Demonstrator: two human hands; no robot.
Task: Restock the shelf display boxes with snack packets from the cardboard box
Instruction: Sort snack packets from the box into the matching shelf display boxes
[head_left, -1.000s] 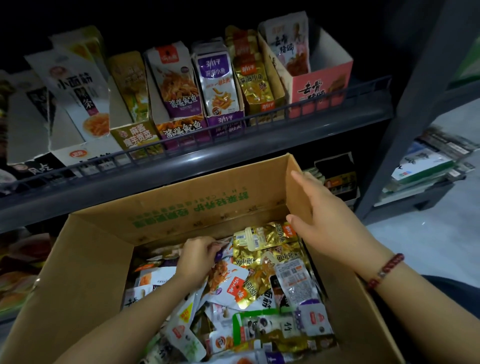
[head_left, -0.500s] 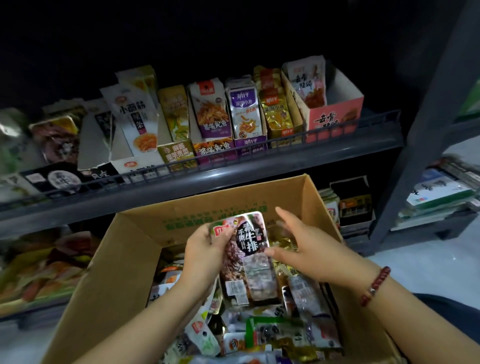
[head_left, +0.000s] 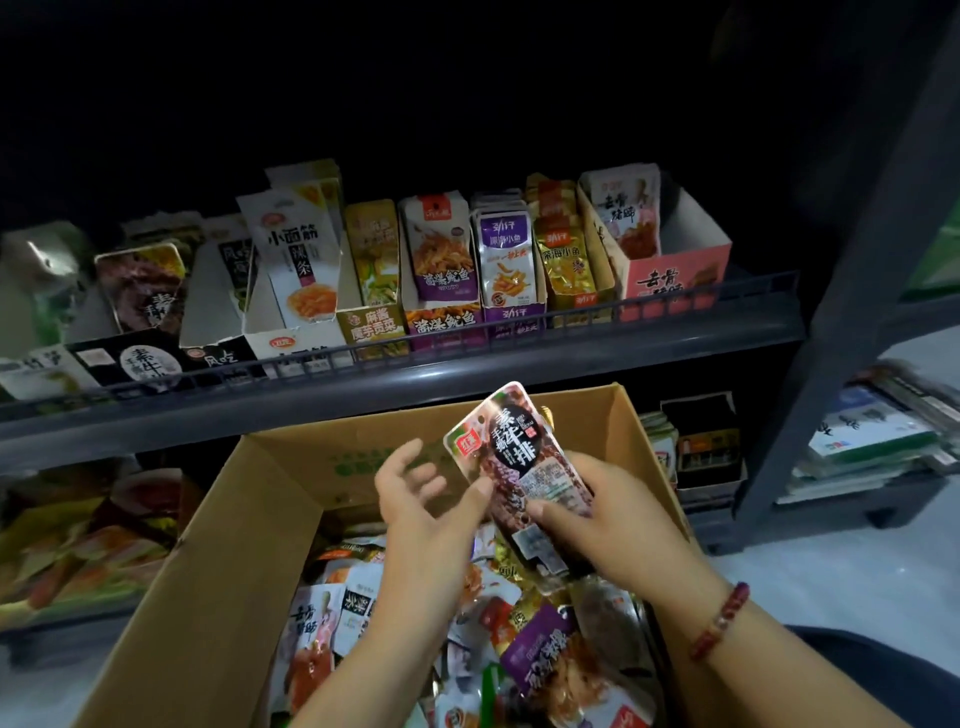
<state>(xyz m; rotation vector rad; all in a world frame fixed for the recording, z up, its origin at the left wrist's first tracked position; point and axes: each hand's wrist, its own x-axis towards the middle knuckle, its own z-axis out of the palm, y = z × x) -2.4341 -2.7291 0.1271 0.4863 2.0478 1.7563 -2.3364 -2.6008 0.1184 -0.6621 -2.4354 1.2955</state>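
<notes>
Two hands over a big cardboard box (head_left: 218, 561) full of mixed snack packets (head_left: 332, 618). Far left on the shelf (head_left: 467, 364): a dark display box (head_left: 135, 358) with a dark packet standing behind it. Next along the shelf, more display boxes in white, yellow, purple and gold, packets standing up in each. Left hand (head_left: 421, 499) above the box, fingers (head_left: 400, 462) spread and loose, thumb tip just touching the edge of a dark snack packet (head_left: 514, 462). That packet tilted, top end up toward the shelf. Right hand (head_left: 613, 519) gripping its lower half, thumb across the front, fingers curled behind. Red bead bracelet (head_left: 719, 621) on the right wrist. Far right on the shelf: a pink display box (head_left: 675, 280), part full.
</notes>
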